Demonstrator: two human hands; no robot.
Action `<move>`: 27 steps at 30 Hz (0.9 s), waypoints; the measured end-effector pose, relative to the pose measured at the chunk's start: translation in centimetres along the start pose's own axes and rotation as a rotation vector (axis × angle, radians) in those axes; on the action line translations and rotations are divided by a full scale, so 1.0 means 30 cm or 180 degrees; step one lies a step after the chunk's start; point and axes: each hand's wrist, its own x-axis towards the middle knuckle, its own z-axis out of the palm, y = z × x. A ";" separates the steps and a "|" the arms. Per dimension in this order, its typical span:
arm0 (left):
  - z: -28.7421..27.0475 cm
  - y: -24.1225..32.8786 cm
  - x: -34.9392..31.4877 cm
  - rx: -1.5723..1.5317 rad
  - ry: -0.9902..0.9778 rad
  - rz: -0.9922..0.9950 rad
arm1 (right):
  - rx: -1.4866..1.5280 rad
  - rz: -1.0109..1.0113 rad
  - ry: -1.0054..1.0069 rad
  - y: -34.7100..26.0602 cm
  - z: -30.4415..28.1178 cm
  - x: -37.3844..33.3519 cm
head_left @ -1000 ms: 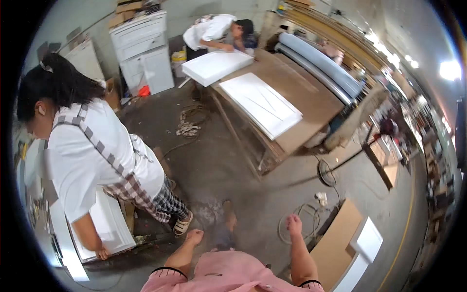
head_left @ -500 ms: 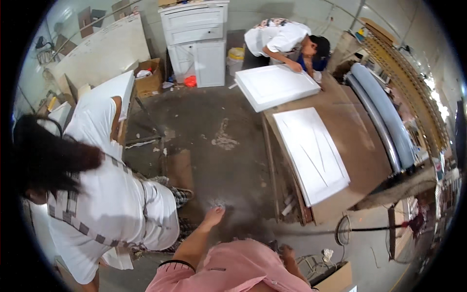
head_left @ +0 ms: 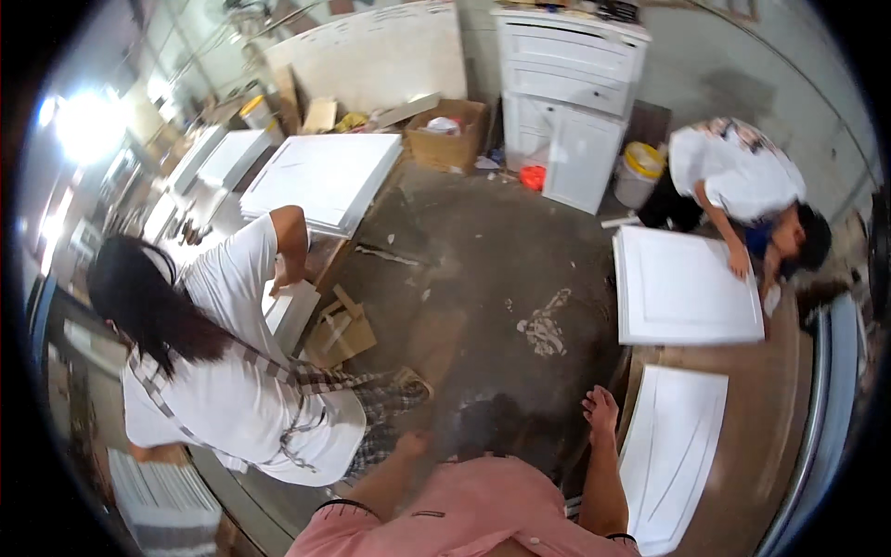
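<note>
My right hand (head_left: pixel 600 409) is raised beside the edge of the right workbench, its fingers loosely curled and apart with nothing between them. Nearest to it is a flat white panel (head_left: pixel 682 446) with dark lines across it, lying on the bench. My left hand (head_left: pixel 415 445) hangs low in front of my pink shirt, close to the co-worker's checked trousers. Motion blurs it, so its fingers cannot be made out. Beyond the flat panel lies a stack of white cabinet doors (head_left: pixel 687 288), where another person rests a hand.
A person in white (head_left: pixel 264 404) stands close on my left at a bench of white panels (head_left: pixel 325 176). Ahead are a white cabinet (head_left: pixel 571 102), a cardboard box (head_left: pixel 447 137) and a bucket (head_left: pixel 640 174). Long rolls (head_left: pixel 817 418) line the right bench. Scraps lie on the concrete floor (head_left: pixel 483 278).
My view has swung left, so the scene shifts rightward. My right hand has risen from low beside my shirt toward the bench edge. My left hand has drawn back nearer my body.
</note>
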 end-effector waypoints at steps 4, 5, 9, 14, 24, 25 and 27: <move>0.045 0.194 0.025 -0.1209 0.0393 0.0220 | 0.0066 -0.0274 -0.0973 -0.243 0.279 0.266; 0.052 0.204 0.067 -0.1779 0.0450 0.0587 | -0.0199 -0.0321 -0.1152 -0.282 0.360 0.307; 0.009 0.461 0.354 -0.1221 0.1462 -0.0216 | -0.0727 -0.0136 -0.1495 -0.423 0.683 0.398; -0.331 0.858 0.634 -0.2252 0.2680 0.0458 | -0.1058 0.0242 -0.1713 -0.554 0.988 0.548; -1.240 1.412 0.678 -0.3682 0.3775 0.0738 | -0.1508 -0.0888 -0.2299 -1.179 1.985 0.799; -1.282 1.428 0.687 -0.4217 0.3421 0.0655 | -0.1470 -0.1053 -0.2344 -1.237 2.119 0.782; -1.319 1.525 0.725 -0.4338 0.3469 0.1151 | -0.1274 -0.1619 -0.2684 -1.284 2.381 0.841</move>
